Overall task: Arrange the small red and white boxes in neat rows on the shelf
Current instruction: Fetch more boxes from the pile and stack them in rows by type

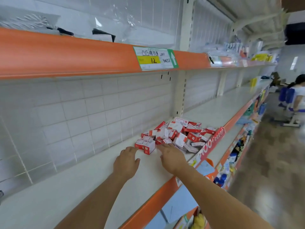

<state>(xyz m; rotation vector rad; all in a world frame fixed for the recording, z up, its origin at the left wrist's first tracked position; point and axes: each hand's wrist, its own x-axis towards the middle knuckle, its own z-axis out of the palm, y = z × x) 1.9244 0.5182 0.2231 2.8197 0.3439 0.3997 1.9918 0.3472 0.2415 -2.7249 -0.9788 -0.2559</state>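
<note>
A loose heap of several small red and white boxes [176, 134] lies on the white shelf [69, 187], near its front edge. Two boxes [145, 146] stand at the heap's near end. My left hand [127, 162] rests flat on the shelf, fingertips close to the nearest box. My right hand [171, 156] reaches palm-down to the heap's near edge, its fingers spread and touching the boxes. Neither hand grips anything.
An orange shelf lip [66, 55] with a price label [156, 58] hangs above. A red sign [212, 142] leans at the shelf front beside the heap. Lower shelves [231, 169] hold mixed goods. A person [297, 95] stands far right in the aisle.
</note>
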